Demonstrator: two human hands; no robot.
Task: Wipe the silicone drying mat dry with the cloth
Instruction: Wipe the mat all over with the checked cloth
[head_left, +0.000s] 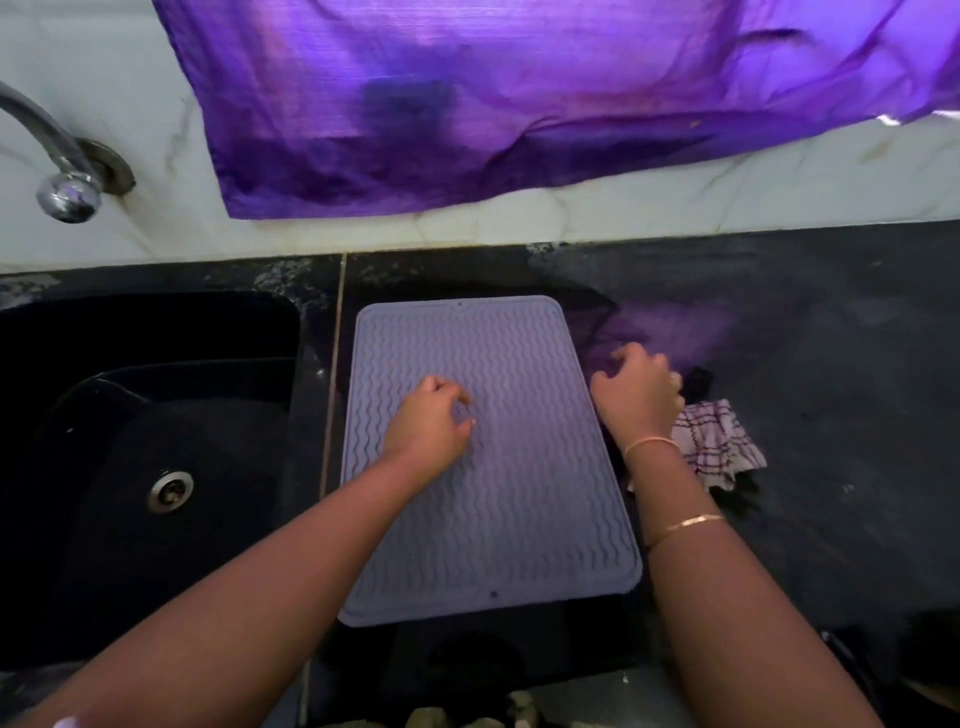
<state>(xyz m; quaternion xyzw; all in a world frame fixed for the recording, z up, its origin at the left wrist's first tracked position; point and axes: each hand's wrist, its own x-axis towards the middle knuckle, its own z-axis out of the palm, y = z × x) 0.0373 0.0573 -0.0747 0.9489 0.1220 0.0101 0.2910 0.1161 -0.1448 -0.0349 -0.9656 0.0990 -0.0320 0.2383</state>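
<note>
Lilac wave-ribbed silicone, our drying mat (519, 519) lies flat on the black counter (831, 364) beside the sink (156, 338). Our left hand (431, 421) hangs loosely curled, empty, over it; whether our right hand (636, 395) grips the checked cloth (717, 441), we cannot tell.

Before me runs a black stone counter (805, 322), a black sink (218, 467) sunk at my left, chrome tap (65, 192) above; purple fabric (467, 104) hangs over the white marble wall (93, 67).

A home kitchen — black sink (156, 467), chrome tap (57, 171), dark stone counter (805, 338).
</note>
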